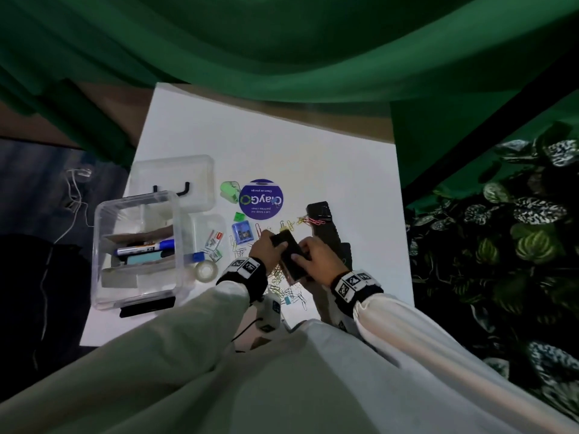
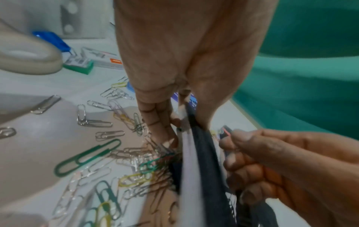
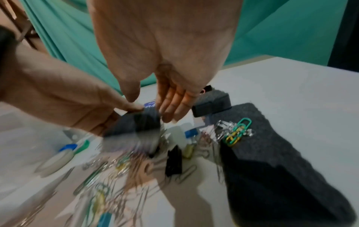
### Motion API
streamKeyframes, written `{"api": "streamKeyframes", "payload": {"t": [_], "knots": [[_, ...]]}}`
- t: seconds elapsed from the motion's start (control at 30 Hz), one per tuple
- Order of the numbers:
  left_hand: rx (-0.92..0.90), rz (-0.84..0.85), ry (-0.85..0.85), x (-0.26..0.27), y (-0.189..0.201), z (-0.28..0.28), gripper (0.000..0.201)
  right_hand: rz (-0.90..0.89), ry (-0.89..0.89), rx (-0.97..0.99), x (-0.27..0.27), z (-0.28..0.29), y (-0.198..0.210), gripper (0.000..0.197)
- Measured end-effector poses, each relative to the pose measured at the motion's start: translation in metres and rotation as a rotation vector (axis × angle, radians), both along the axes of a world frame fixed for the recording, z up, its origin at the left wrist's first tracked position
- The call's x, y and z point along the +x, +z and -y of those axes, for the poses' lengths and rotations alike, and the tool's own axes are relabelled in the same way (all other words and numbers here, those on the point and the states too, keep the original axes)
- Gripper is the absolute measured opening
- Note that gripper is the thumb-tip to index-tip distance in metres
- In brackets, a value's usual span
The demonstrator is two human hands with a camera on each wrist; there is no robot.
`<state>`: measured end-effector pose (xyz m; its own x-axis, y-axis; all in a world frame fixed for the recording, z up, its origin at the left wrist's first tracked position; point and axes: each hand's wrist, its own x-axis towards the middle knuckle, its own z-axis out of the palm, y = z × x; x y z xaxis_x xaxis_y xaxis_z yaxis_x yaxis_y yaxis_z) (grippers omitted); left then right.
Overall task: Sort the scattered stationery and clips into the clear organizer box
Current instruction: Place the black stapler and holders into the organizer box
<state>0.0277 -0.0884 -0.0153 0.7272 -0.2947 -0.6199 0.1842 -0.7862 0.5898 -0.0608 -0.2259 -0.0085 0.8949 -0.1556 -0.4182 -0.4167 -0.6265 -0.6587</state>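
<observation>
Currently both hands grasp a black felt-covered block [image 1: 289, 256] low over the paper clips [image 1: 289, 294] on the worktop [image 1: 313, 158]: left hand [image 1: 266, 247] on its far end, right hand [image 1: 315, 256] curled round the near side. I judge clip-gathering underway. Next: carry it left to the organizer box [image 1: 138, 249].

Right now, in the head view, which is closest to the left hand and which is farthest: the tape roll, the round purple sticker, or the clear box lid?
From the left hand:
1. Tape roll, just left of the wrist.
2. Round purple sticker, farther back.
3. Clear box lid, far back-left.
</observation>
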Motion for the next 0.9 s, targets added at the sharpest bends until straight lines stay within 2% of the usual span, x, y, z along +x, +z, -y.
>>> {"api": "streamKeyframes", "payload": {"t": [0.07,0.13,0.2,0.27,0.37,0.47,0.53,0.6,0.73,0.8,0.9], "knots": [[-0.061,-0.042,0.023,0.005,0.001,-0.003,0.032,0.063,-0.055,-0.047,0.008,0.011,0.004,0.019],[-0.098,-0.046,0.01,0.009,0.008,-0.005,0.025,0.145,-0.199,-0.255,0.015,0.025,0.005,0.016],[-0.108,-0.033,-0.013,0.012,0.016,-0.007,0.024,0.058,-0.302,-0.446,0.021,0.039,0.002,0.035],[-0.114,-0.022,-0.009,0.014,0.021,-0.012,0.029,-0.146,-0.327,-0.498,0.025,0.048,-0.002,0.055],[-0.181,-0.049,0.021,0.015,0.028,-0.022,0.037,-0.226,-0.335,-0.423,0.027,0.05,-0.008,0.057],[-0.248,-0.073,0.076,0.016,0.035,-0.029,0.035,-0.103,-0.351,-0.29,0.03,0.04,-0.007,0.045],[-0.259,-0.06,0.115,0.016,0.038,-0.029,0.027,-0.032,-0.327,-0.114,0.027,0.03,-0.002,0.04],[-0.222,-0.006,0.067,0.012,0.041,-0.024,0.017,-0.017,-0.258,0.025,0.02,0.019,0.012,0.035],[-0.198,0.062,0.005,-0.003,0.042,-0.007,0.039,-0.044,-0.159,0.18,0.01,-0.006,0.032,0.028],[-0.185,0.081,-0.032,-0.006,0.036,-0.005,0.041,-0.06,-0.184,0.229,0.009,-0.014,0.032,0.029],[-0.205,0.063,-0.077,-0.006,0.034,-0.008,0.035,-0.082,-0.221,0.272,0.003,-0.019,0.033,0.029]]}}
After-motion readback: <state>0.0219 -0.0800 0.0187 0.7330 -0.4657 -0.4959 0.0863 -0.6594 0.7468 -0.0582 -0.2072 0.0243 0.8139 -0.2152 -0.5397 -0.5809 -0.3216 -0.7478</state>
